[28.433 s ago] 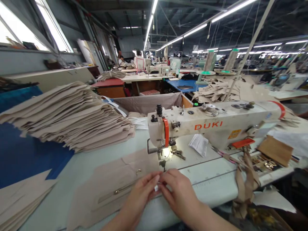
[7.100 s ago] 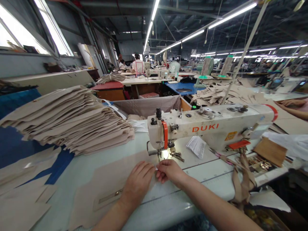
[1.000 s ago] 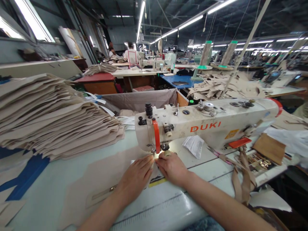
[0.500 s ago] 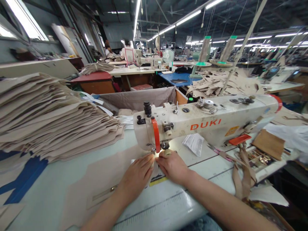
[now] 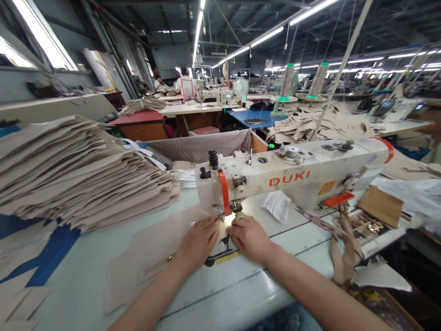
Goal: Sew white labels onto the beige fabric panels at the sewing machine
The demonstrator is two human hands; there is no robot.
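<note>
Beside the needle area of a white sewing machine (image 5: 255, 170) marked DUKI, both my hands rest on the bed. My left hand (image 5: 200, 241) lies flat on a beige fabric piece (image 5: 127, 262), its fingers stretched toward the presser foot. That piece spreads out to the left and has a narrow slot with a small metal zipper pull (image 5: 170, 258) near my wrist. My right hand (image 5: 250, 236) is closed, fingers curled and thumb tucked in, just right of the foot. What it pinches is hidden. A lamp lights the gap between my fingertips.
A tall stack of beige fabric pieces (image 5: 76, 174) stands at left, with blue strips (image 5: 51, 257) below. Right of the needle lie white labels (image 5: 276, 207), pink-handled scissors (image 5: 312, 217) and a tray edge (image 5: 389, 239). A cloth-lined bin (image 5: 206, 145) sits behind the machine. Another person (image 5: 186, 85) sits far off.
The beige fabric piece has shifted right and away from me, toward the needle. Both hands stay beside the presser foot, with a slightly wider gap between them. The view has tilted slightly.
</note>
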